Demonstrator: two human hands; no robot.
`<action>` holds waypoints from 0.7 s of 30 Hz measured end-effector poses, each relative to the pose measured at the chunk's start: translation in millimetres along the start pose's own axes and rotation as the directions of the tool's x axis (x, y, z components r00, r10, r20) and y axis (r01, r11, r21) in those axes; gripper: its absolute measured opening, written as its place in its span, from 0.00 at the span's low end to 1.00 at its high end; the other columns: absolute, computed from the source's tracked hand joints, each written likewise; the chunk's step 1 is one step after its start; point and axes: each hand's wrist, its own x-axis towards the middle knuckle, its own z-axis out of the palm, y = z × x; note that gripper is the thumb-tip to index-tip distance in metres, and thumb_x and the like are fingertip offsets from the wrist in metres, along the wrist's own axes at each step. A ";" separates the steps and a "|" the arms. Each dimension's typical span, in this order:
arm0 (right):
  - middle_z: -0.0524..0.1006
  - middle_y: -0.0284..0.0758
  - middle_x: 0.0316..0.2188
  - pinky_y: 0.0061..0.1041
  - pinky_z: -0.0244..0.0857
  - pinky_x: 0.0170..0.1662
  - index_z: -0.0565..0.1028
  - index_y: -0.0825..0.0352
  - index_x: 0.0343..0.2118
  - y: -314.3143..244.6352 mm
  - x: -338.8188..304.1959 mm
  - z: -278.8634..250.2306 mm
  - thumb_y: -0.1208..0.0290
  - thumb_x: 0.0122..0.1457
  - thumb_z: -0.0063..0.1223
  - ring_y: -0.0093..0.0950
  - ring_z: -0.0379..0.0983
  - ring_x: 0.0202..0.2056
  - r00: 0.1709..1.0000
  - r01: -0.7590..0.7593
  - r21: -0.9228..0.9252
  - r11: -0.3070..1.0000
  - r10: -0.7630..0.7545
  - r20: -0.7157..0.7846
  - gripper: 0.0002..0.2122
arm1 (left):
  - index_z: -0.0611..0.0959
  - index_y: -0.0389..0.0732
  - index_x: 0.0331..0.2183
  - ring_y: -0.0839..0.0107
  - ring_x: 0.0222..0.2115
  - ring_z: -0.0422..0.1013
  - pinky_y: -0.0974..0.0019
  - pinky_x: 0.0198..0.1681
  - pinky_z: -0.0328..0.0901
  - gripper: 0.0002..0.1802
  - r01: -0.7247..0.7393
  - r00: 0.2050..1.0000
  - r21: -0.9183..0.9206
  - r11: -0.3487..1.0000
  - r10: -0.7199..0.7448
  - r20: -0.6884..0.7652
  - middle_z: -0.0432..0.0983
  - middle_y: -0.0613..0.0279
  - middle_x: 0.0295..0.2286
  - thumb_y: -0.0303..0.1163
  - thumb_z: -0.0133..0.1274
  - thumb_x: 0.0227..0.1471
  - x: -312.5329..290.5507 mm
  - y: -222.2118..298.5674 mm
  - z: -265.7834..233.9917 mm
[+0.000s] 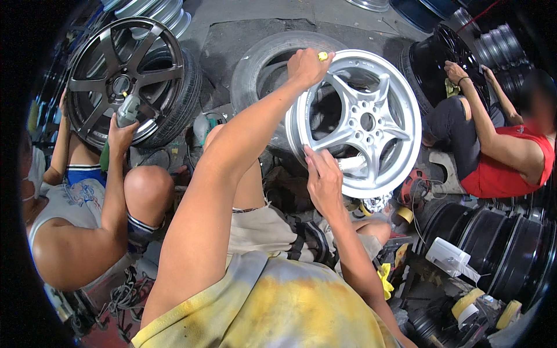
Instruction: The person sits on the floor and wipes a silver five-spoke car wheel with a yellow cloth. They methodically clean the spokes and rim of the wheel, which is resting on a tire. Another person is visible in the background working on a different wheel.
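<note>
A silver alloy wheel [380,124] with star-shaped spokes stands tilted in front of me. At its upper left edge is my left hand [309,71], fingers closed around a small yellow-ended thing [323,56]; the rest of that thing is hidden in my grip. My right hand [326,184] is at the wheel's lower left edge, fingertips and thumb pressed on the rim. Through a gap between the spokes, beside my right hand, something white [351,163] shows; I cannot tell what it is. Behind the wheel lies a grey tyre [249,81].
On the left, a person holds a grinder-like power tool [129,110] against a dark alloy wheel [104,72]. A person in red at the right rubs a black wheel [426,64] with a cloth. Stacked dark rims [493,243], a white container [447,258] and tape rolls [464,304] sit lower right.
</note>
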 end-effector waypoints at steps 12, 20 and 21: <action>0.71 0.44 0.28 0.39 0.62 0.37 0.78 0.73 0.49 -4.0 7.4 2.8 0.81 0.60 0.54 0.44 0.70 0.31 1.000 0.019 -0.071 0.997 -0.019 0.012 0.13 | 0.88 0.38 0.33 0.44 0.36 0.78 0.48 0.42 0.70 0.32 0.010 1.000 0.002 1.000 -0.010 -0.017 0.82 0.43 0.30 0.60 0.52 0.56 2.8 -4.5 4.6; 0.72 0.47 0.30 0.39 0.65 0.37 0.77 0.75 0.48 -15.3 9.0 5.2 0.82 0.63 0.51 0.46 0.70 0.31 0.983 -0.182 0.072 0.981 0.181 0.024 0.12 | 0.87 0.37 0.32 0.44 0.35 0.78 0.48 0.42 0.70 0.32 0.004 1.000 -0.003 1.000 -0.004 -0.017 0.82 0.43 0.30 0.61 0.52 0.56 3.5 -1.0 0.0; 0.73 0.48 0.32 0.41 0.65 0.39 0.77 0.76 0.48 -15.4 11.4 5.4 0.83 0.62 0.51 0.48 0.72 0.34 0.980 -0.199 0.057 0.978 0.197 0.038 0.12 | 0.87 0.37 0.32 0.45 0.35 0.78 0.48 0.42 0.70 0.32 0.004 1.000 -0.008 1.000 -0.005 -0.016 0.82 0.43 0.30 0.61 0.52 0.56 2.8 0.2 -0.1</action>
